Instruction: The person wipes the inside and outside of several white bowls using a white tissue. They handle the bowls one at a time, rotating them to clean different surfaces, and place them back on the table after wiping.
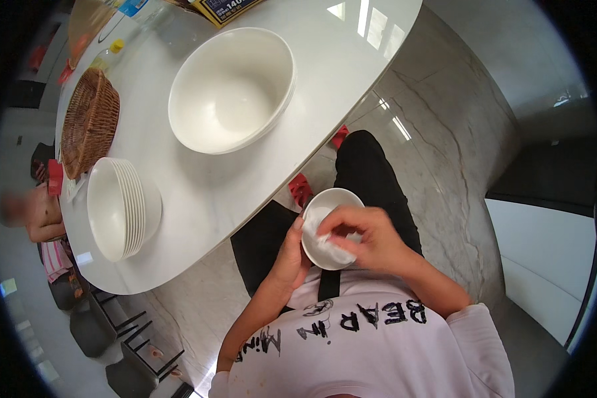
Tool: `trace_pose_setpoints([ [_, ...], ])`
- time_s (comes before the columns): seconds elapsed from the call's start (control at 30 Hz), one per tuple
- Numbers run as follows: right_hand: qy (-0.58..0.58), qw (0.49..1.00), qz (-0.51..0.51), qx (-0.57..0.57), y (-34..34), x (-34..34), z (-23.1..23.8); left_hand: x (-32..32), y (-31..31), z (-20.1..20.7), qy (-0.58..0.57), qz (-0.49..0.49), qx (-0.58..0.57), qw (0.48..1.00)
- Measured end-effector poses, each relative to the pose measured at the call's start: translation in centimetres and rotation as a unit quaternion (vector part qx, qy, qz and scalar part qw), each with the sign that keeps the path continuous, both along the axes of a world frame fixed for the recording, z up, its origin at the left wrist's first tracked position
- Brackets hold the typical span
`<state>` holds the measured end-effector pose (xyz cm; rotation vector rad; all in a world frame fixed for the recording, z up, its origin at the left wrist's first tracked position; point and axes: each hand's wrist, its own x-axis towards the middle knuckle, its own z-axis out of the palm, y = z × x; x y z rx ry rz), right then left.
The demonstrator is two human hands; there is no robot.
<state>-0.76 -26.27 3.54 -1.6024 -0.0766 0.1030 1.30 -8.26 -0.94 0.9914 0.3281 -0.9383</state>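
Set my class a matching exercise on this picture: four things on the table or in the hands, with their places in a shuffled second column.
Things
1. Brown woven basket
2. Large round white bowl
3. Small round white bowl
4. Crumpled white tissue

Places
A. Pinched in the right hand
B. On the glossy white table, near its left edge in the picture
C. Steadied by the left hand
D. On that table, right of the basket

Right pairs: 1-B, 2-D, 3-C, 4-A

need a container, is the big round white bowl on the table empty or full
Empty: the big round white bowl shows its bare inside.
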Motion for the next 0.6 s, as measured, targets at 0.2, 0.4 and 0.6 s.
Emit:
trace_pose_setpoints([
  [0.2, -0.263, 0.911, -0.100, -0.301, -0.7, 2.0, -0.1, -0.2, -1.1, 1.0, 0.002, -0.052, -0.004, 0.999],
  [0.4, -0.173, 0.946, -0.121, -0.246, -2.4, 2.0, -4.1, -0.2, -0.4, 0.9, -0.153, 0.007, -0.015, 0.988],
  [0.6, 0.159, 0.972, -0.159, 0.067, -2.3, 0.6, -5.7, 0.1, -0.9, 1.2, -0.303, -0.020, -0.019, 0.953],
])
